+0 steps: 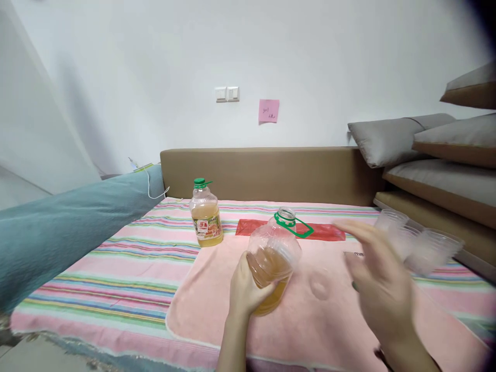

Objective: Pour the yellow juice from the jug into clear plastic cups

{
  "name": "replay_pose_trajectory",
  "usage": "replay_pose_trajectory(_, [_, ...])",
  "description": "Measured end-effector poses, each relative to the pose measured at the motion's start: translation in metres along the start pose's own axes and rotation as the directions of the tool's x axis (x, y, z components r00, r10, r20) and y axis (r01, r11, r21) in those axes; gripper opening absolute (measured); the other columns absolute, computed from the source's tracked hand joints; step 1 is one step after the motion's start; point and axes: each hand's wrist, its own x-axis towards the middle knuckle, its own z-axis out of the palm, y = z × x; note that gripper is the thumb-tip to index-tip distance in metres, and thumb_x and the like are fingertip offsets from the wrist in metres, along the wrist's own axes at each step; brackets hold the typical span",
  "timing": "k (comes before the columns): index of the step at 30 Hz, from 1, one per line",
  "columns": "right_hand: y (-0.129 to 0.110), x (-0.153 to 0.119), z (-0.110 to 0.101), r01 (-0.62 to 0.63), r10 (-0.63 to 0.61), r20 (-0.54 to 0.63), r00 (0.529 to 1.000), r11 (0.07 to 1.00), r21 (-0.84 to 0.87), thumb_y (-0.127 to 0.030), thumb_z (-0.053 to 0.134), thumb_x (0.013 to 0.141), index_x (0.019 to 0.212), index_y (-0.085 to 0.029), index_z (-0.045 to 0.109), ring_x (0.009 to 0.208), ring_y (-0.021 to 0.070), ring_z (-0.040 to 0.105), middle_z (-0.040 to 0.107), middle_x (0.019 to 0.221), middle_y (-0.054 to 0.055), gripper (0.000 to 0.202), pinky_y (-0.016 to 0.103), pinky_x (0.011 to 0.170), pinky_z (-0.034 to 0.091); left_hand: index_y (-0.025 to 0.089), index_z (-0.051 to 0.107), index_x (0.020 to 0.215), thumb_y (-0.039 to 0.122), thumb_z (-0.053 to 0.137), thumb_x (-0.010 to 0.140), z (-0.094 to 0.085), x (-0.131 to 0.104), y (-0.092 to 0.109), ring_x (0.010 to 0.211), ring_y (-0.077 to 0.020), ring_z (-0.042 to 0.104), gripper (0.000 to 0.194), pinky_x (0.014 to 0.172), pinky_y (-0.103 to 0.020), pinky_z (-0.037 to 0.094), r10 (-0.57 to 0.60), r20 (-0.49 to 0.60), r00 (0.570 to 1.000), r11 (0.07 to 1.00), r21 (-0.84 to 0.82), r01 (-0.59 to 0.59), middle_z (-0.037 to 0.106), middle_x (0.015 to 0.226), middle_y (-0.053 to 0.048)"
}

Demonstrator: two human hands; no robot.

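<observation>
My left hand is wrapped round the lower part of a large clear bottle, which leans to the right. Amber liquid fills part of it; its mouth is uncapped, with a green ring handle round the neck. To the right, my right hand is raised over the pink cloth, blurred by motion. Something small and green shows by its fingers, too blurred to make out clearly. A second bottle with a green cap and a fruit label stands upright at the back left, partly filled with yellow liquid.
Stacks of clear plastic cups lie at the right beside grey and brown cushions. A red strip lies behind the held bottle on the striped cover. A brown backrest runs along the wall.
</observation>
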Motion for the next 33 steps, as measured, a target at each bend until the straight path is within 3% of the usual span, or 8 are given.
replay_pose_trajectory(4, [0.017,0.002,0.033,0.015,-0.023,0.127,0.992,0.998,0.065,-0.030,0.056,0.089,0.103,-0.024,0.062,0.102,0.0243,0.059,0.065,0.104,0.006,0.016,0.047,0.091,0.047,0.020,0.049,0.102,0.046,0.071,0.067,0.003,0.000,-0.002,0.095,-0.0260,0.064,0.048,0.076,-0.035,0.050,0.024,-0.013,1.000,0.999,0.047,-0.023,0.062,0.098,-0.007])
replay_pose_trajectory(8, [0.034,-0.010,0.066,0.083,-0.084,0.062,0.995,0.996,0.020,-0.025,0.057,0.085,0.094,-0.023,0.056,0.102,0.0254,0.053,0.061,0.096,0.006,0.009,0.047,0.090,0.046,0.019,0.048,0.103,0.049,0.070,0.067,0.007,0.000,0.000,0.098,-0.0290,0.063,0.051,0.078,-0.038,0.050,-0.022,-0.030,0.999,0.994,0.103,0.025,0.062,0.102,-0.010])
replay_pose_trajectory(12, [0.040,-0.028,0.094,0.032,-0.030,-0.047,0.998,0.999,0.043,-0.029,0.061,0.079,0.115,-0.022,0.045,0.113,0.0283,0.047,0.050,0.113,0.010,0.040,0.051,0.093,0.043,0.018,0.047,0.107,0.051,0.071,0.065,0.014,-0.001,0.006,0.107,-0.0347,0.060,0.059,0.081,-0.041,0.049,-0.085,-0.048,0.995,0.991,0.095,0.090,0.060,0.107,-0.014])
replay_pose_trajectory(16, [0.041,-0.035,0.116,-0.004,0.021,-0.144,0.989,0.994,0.113,-0.035,0.066,0.074,0.126,-0.022,0.037,0.119,0.0296,0.044,0.041,0.122,0.011,0.061,0.050,0.093,0.044,0.019,0.047,0.116,0.048,0.079,0.059,0.014,-0.002,-0.002,0.115,-0.0360,0.056,0.072,0.088,-0.043,0.048,-0.094,-0.002,0.996,0.995,-0.045,0.094,0.060,0.116,-0.014])
replay_pose_trajectory(19, [0.043,-0.032,0.122,0.017,0.011,-0.193,0.981,0.990,0.139,-0.033,0.060,0.078,0.125,-0.023,0.040,0.116,0.0282,0.045,0.042,0.119,0.010,0.052,0.050,0.093,0.044,0.020,0.041,0.129,0.047,0.083,0.056,0.008,0.002,-0.019,0.130,-0.0351,0.045,0.089,0.104,-0.046,0.039,-0.072,0.086,0.994,0.957,-0.274,0.093,0.051,0.136,-0.016])
replay_pose_trajectory(23, [0.050,-0.027,0.122,0.018,0.023,-0.220,0.975,0.983,0.185,-0.031,0.052,0.083,0.120,-0.023,0.043,0.109,0.0252,0.048,0.045,0.113,0.008,0.039,0.050,0.093,0.043,0.020,0.050,0.124,0.052,0.075,0.065,0.002,0.015,-0.036,0.130,-0.0330,0.046,0.071,0.110,-0.046,0.034,-0.018,0.193,0.981,0.833,-0.540,0.122,0.054,0.135,-0.014])
replay_pose_trajectory(29, [0.054,-0.025,0.115,-0.025,0.060,-0.160,0.985,0.977,0.212,-0.031,0.055,0.083,0.131,-0.025,0.041,0.121,0.0273,0.046,0.044,0.126,0.010,0.050,0.053,0.099,0.041,0.022,0.052,0.130,0.054,0.080,0.059,0.006,0.031,-0.035,0.137,-0.0339,0.039,0.082,0.114,-0.045,0.031,0.027,0.285,0.958,0.778,-0.608,0.159,0.051,0.141,-0.012])
replay_pose_trajectory(33, [0.041,-0.036,0.102,-0.196,0.228,-0.091,0.969,0.943,0.270,-0.036,0.056,0.085,0.148,-0.031,0.019,0.140,0.0306,0.030,0.020,0.155,0.010,0.073,0.060,0.109,0.031,0.023,0.049,0.135,0.054,0.082,0.057,0.008,0.032,-0.037,0.138,-0.0337,0.037,0.091,0.116,-0.046,0.029,0.067,0.324,0.944,0.762,-0.627,0.161,0.048,0.145,-0.011])
